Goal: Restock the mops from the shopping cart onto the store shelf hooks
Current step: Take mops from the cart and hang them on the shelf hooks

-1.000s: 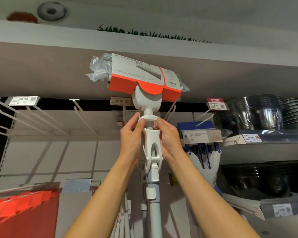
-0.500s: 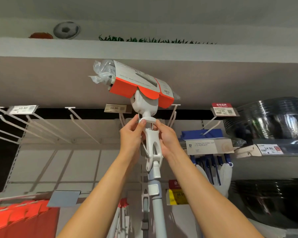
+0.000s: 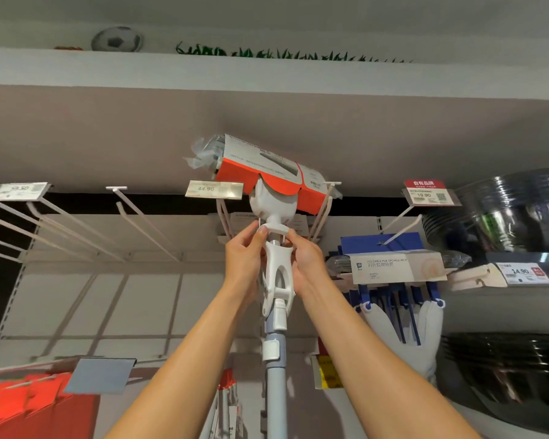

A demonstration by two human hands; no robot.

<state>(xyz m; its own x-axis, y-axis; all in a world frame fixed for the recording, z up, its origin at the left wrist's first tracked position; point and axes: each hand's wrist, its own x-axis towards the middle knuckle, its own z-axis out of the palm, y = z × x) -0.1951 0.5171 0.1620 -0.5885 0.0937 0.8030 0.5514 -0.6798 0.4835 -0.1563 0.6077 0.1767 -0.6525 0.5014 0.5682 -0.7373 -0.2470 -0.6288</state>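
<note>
Both hands are raised overhead, the left hand and the right hand gripping either side of the mop at its white neck, so its orange-packaged head sits above them among the shelf hooks beside the 44.90 price tag.

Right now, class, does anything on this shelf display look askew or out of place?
Yes: the mop head, held up by both hands, sits tilted, left end higher, its clear plastic wrap crumpled and loose at that end.
</note>
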